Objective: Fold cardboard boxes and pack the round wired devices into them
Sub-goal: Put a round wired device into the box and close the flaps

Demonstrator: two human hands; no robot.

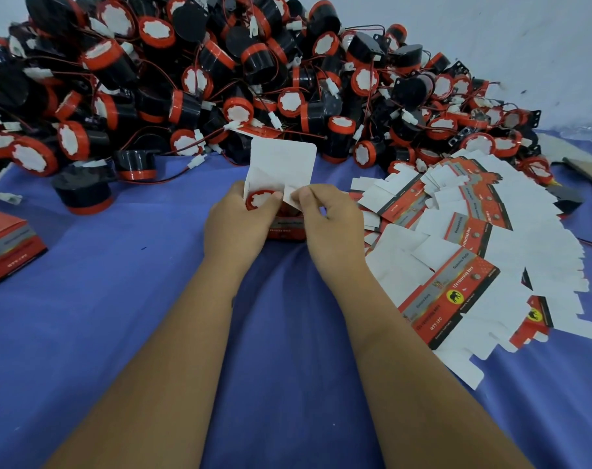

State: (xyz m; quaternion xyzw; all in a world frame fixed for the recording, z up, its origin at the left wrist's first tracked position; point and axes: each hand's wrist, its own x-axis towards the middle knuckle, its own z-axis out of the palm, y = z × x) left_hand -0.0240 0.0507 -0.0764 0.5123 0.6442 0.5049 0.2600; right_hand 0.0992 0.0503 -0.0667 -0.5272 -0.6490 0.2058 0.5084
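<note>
Centre of the blue cloth (125, 333): your left hand (235, 228) grips the upright box (284, 228), its lid flap (282, 160) pointing up and far; 1 device (260, 199) sits inside, red face up; your right hand (331, 221) pinches a side flap (292, 194).

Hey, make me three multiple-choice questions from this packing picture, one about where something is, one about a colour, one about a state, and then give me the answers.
1. Where do the flat unfolded boxes lie?
A. right of the hands
B. left of the hands
C. on top of the device pile

2. What colour is the cloth on the table?
A. green
B. blue
C. white

3. How is the top flap of the box in hand?
A. taped shut
C. torn off
B. standing open

Answers: 1 A, they fan out beside the right hand. 2 B, blue all around the arms. 3 B, the white flap stands up above a device inside, by the left hand.
</note>
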